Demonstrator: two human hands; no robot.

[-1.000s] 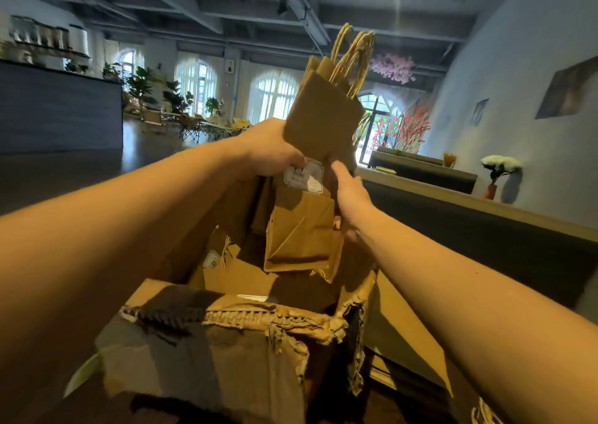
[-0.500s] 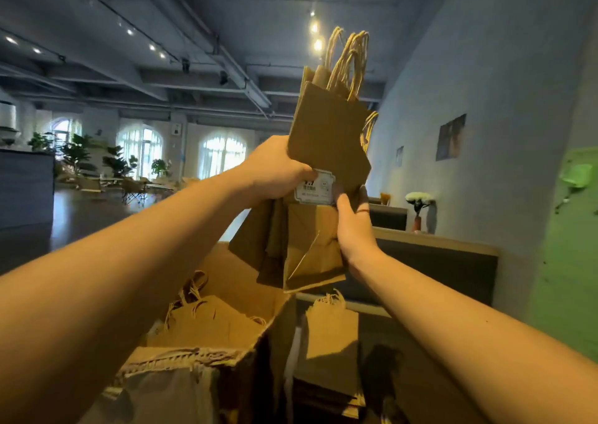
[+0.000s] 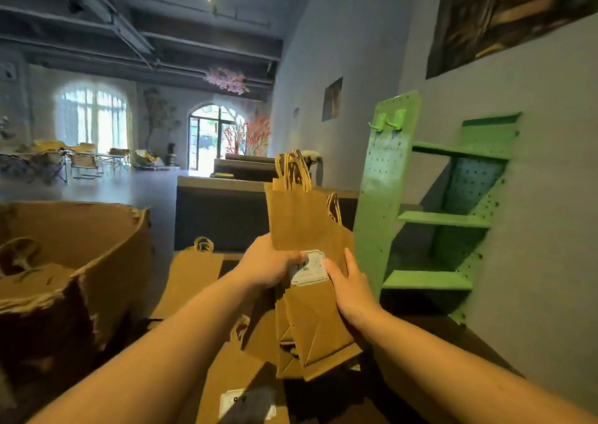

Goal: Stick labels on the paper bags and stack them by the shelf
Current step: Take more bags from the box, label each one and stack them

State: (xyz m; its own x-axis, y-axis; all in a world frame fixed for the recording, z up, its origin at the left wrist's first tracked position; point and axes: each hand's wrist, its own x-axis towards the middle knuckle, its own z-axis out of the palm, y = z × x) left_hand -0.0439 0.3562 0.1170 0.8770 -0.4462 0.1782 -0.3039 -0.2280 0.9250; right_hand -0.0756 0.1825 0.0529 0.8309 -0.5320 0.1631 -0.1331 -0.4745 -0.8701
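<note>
My view has swung right in the last second: the shelf (image 3: 388,197), which was only a green sliver at the edge, now stands in full against the wall just right of centre. The box (image 3: 97,239) that sat under my hands has slid off to the left. Flat bags (image 3: 191,281) lie between the box and the shelf. 1 more at the bottom of the frame seems to carry its own label, but blur keeps me from being sure. The bundle (image 3: 301,219) of bags has come down from up near the ceiling line to a spot in front of the shelf's side panel. It is upright with handles on top, held above the flat bags and touching none that I can see. Both hands are clamped on it. The left hand (image 3: 267,268) grips its left edge and the right hand (image 3: 352,287) its right edge, with the 2 thumbs either side of the label (image 3: 309,268). The label sits flat on the front bag and looks stuck down. I judge labelling is done for this bundle, and what is left is to set it on the pile by the shelf.
</note>
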